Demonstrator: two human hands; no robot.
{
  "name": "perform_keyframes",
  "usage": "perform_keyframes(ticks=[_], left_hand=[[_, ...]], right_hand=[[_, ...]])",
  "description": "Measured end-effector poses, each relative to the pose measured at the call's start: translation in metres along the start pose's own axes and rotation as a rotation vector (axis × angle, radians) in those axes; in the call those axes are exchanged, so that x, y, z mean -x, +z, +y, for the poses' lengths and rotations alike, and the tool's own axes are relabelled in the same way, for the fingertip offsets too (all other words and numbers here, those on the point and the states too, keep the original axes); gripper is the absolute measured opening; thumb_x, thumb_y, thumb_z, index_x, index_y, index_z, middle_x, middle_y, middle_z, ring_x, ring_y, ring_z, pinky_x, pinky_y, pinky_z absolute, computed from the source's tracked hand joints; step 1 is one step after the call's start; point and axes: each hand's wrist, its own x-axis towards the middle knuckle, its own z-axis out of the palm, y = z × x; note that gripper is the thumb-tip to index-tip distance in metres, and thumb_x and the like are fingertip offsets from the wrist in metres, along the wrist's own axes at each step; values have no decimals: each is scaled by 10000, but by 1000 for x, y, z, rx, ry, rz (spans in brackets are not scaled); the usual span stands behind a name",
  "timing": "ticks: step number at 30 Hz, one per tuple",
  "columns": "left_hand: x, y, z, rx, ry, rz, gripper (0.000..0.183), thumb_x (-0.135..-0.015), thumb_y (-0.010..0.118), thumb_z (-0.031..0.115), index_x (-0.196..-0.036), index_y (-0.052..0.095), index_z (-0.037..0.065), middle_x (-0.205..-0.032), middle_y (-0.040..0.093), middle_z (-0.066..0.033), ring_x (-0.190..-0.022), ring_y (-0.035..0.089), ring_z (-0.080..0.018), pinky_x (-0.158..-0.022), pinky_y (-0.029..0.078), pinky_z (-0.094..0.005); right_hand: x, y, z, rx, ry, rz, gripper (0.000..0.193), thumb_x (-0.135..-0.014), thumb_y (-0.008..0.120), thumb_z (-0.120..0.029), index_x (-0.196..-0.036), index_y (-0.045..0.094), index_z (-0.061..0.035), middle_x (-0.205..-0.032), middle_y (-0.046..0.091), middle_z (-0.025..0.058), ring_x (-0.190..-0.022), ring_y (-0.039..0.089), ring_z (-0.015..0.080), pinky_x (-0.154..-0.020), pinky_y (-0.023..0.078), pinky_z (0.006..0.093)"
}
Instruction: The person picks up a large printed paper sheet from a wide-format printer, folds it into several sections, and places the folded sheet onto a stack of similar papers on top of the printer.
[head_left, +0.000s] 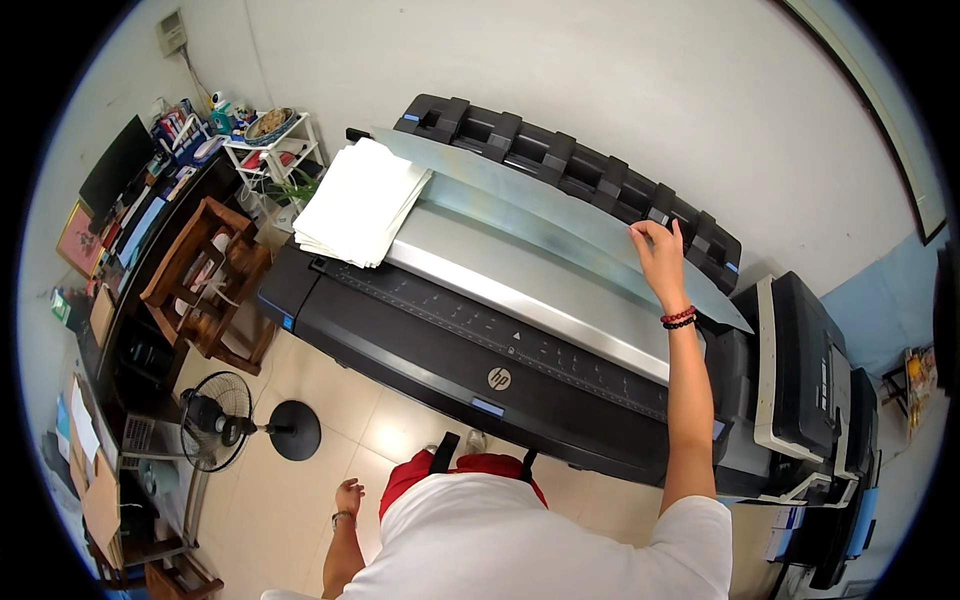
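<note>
My right hand [658, 258] reaches across a wide-format printer [420, 335]. Its fingertips pinch the back edge of a long, thin grey-blue sheet [560, 205] that stands along the top of the machine. A bracelet of dark red and black beads circles that wrist. At the printer's left end, a loose stack of white paper [360, 200] rests on top and overlaps the sheet's end. My left hand [348, 497] hangs low beside my red shorts, above the tiled floor, with fingers loosely apart and nothing seen in it.
Behind the printer runs a black ribbed unit [560, 160] along the wall. A black-and-white office machine [795, 370] stands at the right. On the left are a floor fan [215, 420], a wooden chair [205, 285], a cluttered desk [200, 185] and a white shelf cart [290, 150].
</note>
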Motion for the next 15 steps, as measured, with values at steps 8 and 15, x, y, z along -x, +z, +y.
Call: perform_keyframes(ticks=[8, 15], left_hand=[[-43, 21, 66, 73, 152, -96, 360, -885, 462, 17, -1221, 544, -84, -1025, 670, -213, -885, 669, -237, -808, 553, -314], [-52, 55, 171, 169, 428, -196, 287, -975, 470, 64, -1220, 557, -57, -1054, 667, -170, -929, 656, -214, -865, 533, -318]], right_hand=[[1, -22, -35, 32, -50, 25, 119, -901, 627, -154, -888, 659, -40, -842, 666, 53, -764, 627, 202, -1128, 235, 519], [11, -34, -61, 23, -103, 20, 96, -898, 616, -138, -879, 669, -61, -832, 669, 40, -780, 627, 217, -1119, 246, 534]])
